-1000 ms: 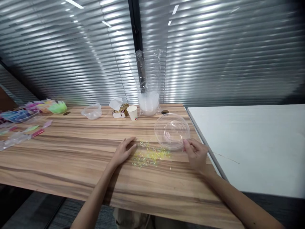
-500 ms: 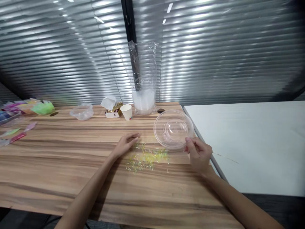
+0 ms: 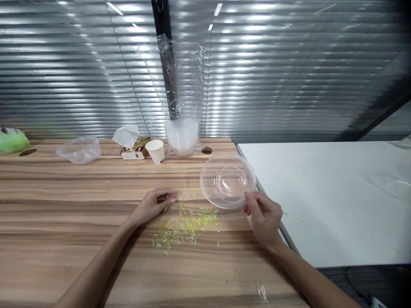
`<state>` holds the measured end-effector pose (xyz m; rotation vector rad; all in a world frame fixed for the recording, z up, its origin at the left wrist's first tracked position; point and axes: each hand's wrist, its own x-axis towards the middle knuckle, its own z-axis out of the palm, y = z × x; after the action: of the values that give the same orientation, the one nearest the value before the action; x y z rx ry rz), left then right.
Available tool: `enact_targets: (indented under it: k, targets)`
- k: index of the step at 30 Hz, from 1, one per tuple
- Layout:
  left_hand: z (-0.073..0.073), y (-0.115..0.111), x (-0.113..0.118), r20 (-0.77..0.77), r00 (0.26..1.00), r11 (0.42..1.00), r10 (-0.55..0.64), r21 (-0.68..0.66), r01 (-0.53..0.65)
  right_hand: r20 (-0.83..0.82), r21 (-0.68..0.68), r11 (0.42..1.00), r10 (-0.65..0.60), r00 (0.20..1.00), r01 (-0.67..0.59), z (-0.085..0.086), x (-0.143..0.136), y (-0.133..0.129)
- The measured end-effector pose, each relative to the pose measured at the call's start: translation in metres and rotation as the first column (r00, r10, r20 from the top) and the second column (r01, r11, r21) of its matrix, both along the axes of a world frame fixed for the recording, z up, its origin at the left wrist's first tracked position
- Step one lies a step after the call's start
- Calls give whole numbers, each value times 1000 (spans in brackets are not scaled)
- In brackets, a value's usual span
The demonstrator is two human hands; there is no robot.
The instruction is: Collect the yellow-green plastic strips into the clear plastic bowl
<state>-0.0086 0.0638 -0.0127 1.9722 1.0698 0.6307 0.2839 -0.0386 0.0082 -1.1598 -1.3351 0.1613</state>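
My right hand [image 3: 265, 216] pinches the near right rim of a round clear plastic bowl [image 3: 221, 194] between thumb and fingers. To the left, my left hand [image 3: 154, 205] rests low at the table, its thumb and fingers drawn together. Whatever is between those fingertips is too small to make out. Beside them, thin yellow-green shiny shreds [image 3: 189, 224] lie in a loose patch on the wood, in front of the bowl. Past my right wrist a thin strand [image 3: 295, 218] shows over the white table.
Along the back of the wooden table [image 3: 64, 214] stand another clear bowl [image 3: 80, 149], a tissue pack [image 3: 133, 149], a paper cup [image 3: 156, 152] and bagged stacked bowls [image 3: 183, 137]. A white table [image 3: 321, 184] adjoins at right. A clear scrap [image 3: 261, 293] lies near the front.
The view has shifted to the right. My left hand's fingers, stretched out before, are now drawn together near the shreds. My right hand keeps hold of the bowl's rim.
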Motion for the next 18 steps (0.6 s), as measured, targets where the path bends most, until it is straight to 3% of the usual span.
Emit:
enact_targets:
  k: [3,9,18]
  targets:
    - [4,-7,7,-11,1000,995,-4,101,5,57,-5,1000,2,998,-2,4,-2,-2]
    - [9,-23,20,-146,983,944,-115,292,153,168,-11,999,45,985,-44,13,-3,-4]
    - [7,-23,14,-235,962,910,-139,353,218,195,11,993,114,974,-118,19,-5,-9]
